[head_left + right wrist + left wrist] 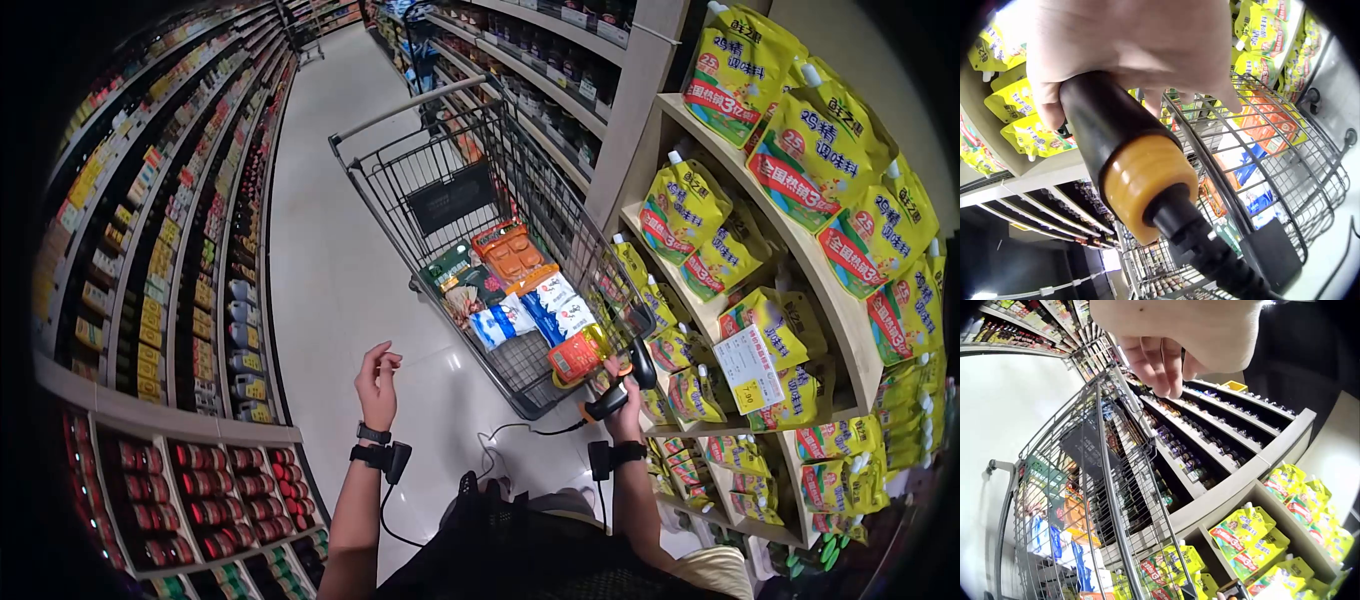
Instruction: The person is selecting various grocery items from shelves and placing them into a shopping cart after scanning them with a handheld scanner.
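My right hand (627,411) grips a black handheld scanner (607,404) at the near right corner of the shopping cart. In the right wrist view, fingers wrap the scanner's handle (1100,112), which ends in an orange collar (1150,175) with a black cord running out. The left hand (377,388) hangs in the air left of the cart, fingers loosely bent and holding nothing. Inside the wire cart (512,372) lie a red pack (575,354), blue-and-white packets (556,308), an orange tray pack (512,256) and a dark green pack (452,264).
Yellow spouted pouches (822,150) fill the wooden shelf on the right, with a price tag (749,370) on it. Long stocked shelves (160,290) line the left. Red-lidded jars (205,485) stand at lower left. The aisle floor (325,180) runs ahead. A cord (490,440) hangs below the scanner.
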A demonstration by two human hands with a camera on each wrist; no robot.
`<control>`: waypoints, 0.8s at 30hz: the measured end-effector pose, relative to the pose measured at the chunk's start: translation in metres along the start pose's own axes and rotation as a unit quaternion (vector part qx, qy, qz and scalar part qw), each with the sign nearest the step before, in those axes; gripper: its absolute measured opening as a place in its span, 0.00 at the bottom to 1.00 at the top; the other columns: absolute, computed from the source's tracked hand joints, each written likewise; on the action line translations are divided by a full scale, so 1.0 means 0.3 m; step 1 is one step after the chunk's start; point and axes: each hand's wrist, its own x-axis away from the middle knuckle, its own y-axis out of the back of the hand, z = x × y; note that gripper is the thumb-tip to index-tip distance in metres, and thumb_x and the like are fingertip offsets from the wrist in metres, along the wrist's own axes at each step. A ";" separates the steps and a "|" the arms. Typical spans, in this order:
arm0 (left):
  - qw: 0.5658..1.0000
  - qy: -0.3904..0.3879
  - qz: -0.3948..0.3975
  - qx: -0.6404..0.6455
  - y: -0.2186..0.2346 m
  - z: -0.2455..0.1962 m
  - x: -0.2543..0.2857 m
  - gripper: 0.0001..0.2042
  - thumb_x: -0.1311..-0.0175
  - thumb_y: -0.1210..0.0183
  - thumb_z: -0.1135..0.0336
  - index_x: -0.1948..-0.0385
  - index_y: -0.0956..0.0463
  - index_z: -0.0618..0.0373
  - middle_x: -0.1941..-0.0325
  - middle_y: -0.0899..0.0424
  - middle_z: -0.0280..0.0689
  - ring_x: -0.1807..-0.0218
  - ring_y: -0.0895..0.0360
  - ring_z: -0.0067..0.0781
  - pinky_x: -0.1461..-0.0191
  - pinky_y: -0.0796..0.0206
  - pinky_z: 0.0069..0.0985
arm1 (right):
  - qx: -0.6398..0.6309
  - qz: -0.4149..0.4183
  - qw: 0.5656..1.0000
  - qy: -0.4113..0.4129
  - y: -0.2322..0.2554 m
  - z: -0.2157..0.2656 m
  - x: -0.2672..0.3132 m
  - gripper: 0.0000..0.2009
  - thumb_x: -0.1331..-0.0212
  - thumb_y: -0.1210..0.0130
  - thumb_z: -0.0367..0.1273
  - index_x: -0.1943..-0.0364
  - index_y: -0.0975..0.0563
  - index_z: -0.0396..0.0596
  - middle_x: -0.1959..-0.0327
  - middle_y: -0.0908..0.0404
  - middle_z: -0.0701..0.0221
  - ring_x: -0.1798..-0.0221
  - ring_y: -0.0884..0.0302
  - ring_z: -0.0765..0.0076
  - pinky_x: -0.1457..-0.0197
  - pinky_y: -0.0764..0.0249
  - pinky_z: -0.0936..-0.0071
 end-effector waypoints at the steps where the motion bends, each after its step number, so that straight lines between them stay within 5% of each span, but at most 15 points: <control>1: 0.997 0.005 0.063 -0.046 -0.004 0.011 -0.083 0.10 0.35 0.53 0.71 0.55 0.27 0.60 0.67 0.19 0.37 0.64 0.23 0.25 0.61 0.32 0.22 | 0.010 -0.009 1.000 0.005 -0.037 0.004 -0.031 0.27 0.39 0.62 0.46 0.42 0.33 0.42 0.35 0.38 0.71 0.33 0.44 0.70 0.37 0.43 0.67; 7: 0.977 -0.059 0.185 -0.093 -0.041 0.158 -0.458 0.10 0.37 0.51 0.70 0.57 0.26 0.60 0.63 0.18 0.41 0.58 0.21 0.34 0.55 0.32 0.27 | -0.071 -0.100 0.991 -0.050 -0.157 -0.039 -0.117 0.23 0.39 0.58 0.42 0.49 0.27 0.37 0.47 0.25 0.64 0.50 0.30 0.72 0.47 0.36 0.79; 10: 0.966 -0.086 0.214 -0.113 -0.074 0.278 -0.717 0.10 0.39 0.50 0.69 0.58 0.25 0.60 0.62 0.18 0.42 0.58 0.22 0.39 0.52 0.33 0.31 | -0.021 -0.103 0.993 -0.057 -0.200 -0.091 -0.187 0.23 0.39 0.57 0.41 0.49 0.27 0.36 0.49 0.24 0.65 0.55 0.30 0.74 0.50 0.36 0.79; 14: 0.927 -0.142 0.294 -0.186 -0.199 0.419 -1.001 0.11 0.42 0.47 0.63 0.63 0.23 0.58 0.64 0.19 0.43 0.60 0.23 0.45 0.53 0.32 0.35 | 0.044 -0.194 0.980 -0.026 -0.251 -0.121 -0.276 0.20 0.40 0.55 0.40 0.52 0.26 0.39 0.57 0.21 0.71 0.72 0.32 0.83 0.67 0.35 0.83; 15: 0.894 -0.136 0.346 -0.251 -0.223 0.471 -1.089 0.10 0.43 0.47 0.63 0.64 0.23 0.58 0.63 0.19 0.43 0.60 0.23 0.45 0.55 0.31 0.35 | 0.014 -0.190 0.979 -0.065 -0.279 -0.120 -0.300 0.19 0.40 0.55 0.40 0.53 0.26 0.39 0.58 0.21 0.71 0.70 0.32 0.83 0.66 0.35 0.83; 16: 0.853 -0.131 0.394 -0.315 -0.246 0.520 -1.167 0.10 0.44 0.47 0.64 0.66 0.23 0.58 0.61 0.19 0.43 0.60 0.22 0.44 0.56 0.30 0.36 | 0.017 -0.197 0.976 -0.089 -0.246 -0.159 -0.328 0.20 0.41 0.54 0.39 0.51 0.26 0.39 0.55 0.21 0.69 0.59 0.29 0.77 0.53 0.35 0.80; 19: 0.783 -0.183 0.415 -0.426 -0.304 0.625 -1.292 0.10 0.47 0.48 0.60 0.74 0.22 0.54 0.74 0.18 0.42 0.68 0.21 0.43 0.59 0.33 0.38 | 0.066 -0.195 0.978 -0.017 -0.307 -0.171 -0.316 0.21 0.44 0.50 0.39 0.52 0.26 0.37 0.47 0.25 0.65 0.40 0.35 0.68 0.35 0.47 0.72; 21: 0.718 -0.185 0.421 -0.523 -0.353 0.678 -1.420 0.12 0.48 0.48 0.56 0.76 0.21 0.52 0.77 0.18 0.41 0.72 0.21 0.40 0.59 0.37 0.34 | 0.067 -0.266 0.960 -0.056 -0.387 -0.180 -0.413 0.20 0.45 0.49 0.38 0.51 0.26 0.39 0.52 0.22 0.65 0.47 0.29 0.69 0.40 0.40 0.72; 24: 0.724 -0.134 0.429 -0.523 -0.354 0.696 -1.500 0.15 0.47 0.47 0.52 0.76 0.21 0.54 0.77 0.18 0.41 0.71 0.20 0.42 0.64 0.31 0.38 | 0.107 -0.296 0.943 -0.109 -0.432 -0.174 -0.477 0.19 0.48 0.46 0.39 0.53 0.25 0.44 0.57 0.21 0.70 0.55 0.28 0.74 0.53 0.31 0.72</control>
